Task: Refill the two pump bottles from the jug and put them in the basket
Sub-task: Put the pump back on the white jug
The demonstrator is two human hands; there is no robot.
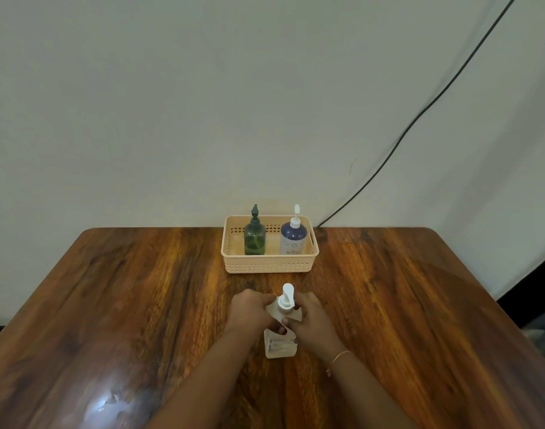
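both hands are closing around a pale jug (pixel 280 342) standing on the wooden table (pixel 141 305), the left hand (pixel 249 311) and right hand (pixel 311 314) gripping its shoulders. behind it, a green pump bottle (pixel 254 239) and a blue pump bottle (pixel 293 239) are standing upright in the peach basket (pixel 268 266).

No text can be read. The jug (pixel 280 342), at 6 o'clock from the basket (pixel 268 264), carries a label with small print, too blurred to make out. The blue bottle (pixel 293 240) shows only a pale pattern.
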